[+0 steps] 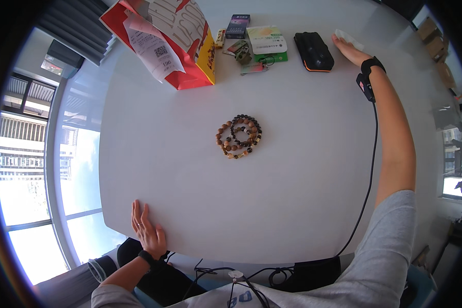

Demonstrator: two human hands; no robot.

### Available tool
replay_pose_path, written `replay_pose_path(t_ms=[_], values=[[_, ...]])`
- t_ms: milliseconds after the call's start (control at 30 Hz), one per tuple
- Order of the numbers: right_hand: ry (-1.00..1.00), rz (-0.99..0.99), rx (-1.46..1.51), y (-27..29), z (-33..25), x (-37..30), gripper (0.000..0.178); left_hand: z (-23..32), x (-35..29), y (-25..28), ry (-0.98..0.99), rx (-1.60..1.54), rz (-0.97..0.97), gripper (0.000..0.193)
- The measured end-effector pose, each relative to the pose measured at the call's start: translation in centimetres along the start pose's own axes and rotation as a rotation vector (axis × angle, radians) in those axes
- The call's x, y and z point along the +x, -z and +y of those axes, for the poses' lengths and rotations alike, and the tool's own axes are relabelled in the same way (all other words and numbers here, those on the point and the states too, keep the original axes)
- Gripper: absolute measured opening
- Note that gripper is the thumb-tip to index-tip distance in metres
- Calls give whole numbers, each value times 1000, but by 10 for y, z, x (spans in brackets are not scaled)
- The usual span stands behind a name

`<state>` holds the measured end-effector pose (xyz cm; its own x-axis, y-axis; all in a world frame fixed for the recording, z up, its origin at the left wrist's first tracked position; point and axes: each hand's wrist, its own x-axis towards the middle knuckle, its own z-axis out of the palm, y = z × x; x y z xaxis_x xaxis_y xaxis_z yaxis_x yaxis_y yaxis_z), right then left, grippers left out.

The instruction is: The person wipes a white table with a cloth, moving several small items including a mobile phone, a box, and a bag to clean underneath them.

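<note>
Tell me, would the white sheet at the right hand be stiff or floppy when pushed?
The white sheet would likely be floppy: its visible part looks thin and creased. It is probably light, being tissue-like, though dampness can't be judged. Pushed by the right hand, it may slide or bunch up, as the table looks smooth.

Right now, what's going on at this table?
The person's right hand is at the far right, touching a thin white sheet beside a black case; whether it grips the sheet is unclear. The left hand lies on the near left of the white table. Beaded bracelets lie piled mid-table, with neither hand on them.
</note>
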<state>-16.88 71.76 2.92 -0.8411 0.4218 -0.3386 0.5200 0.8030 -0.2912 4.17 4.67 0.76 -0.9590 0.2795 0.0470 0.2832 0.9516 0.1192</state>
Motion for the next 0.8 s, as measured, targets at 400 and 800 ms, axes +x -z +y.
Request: replay_pose_path(t_ms=[400, 800], values=[[467, -89, -214, -37, 9, -153, 63, 13, -1, 20, -31, -34, 48, 57], [499, -130, -188, -157, -65, -420, 59, 5, -7, 13, 15, -114, 179, 54]])
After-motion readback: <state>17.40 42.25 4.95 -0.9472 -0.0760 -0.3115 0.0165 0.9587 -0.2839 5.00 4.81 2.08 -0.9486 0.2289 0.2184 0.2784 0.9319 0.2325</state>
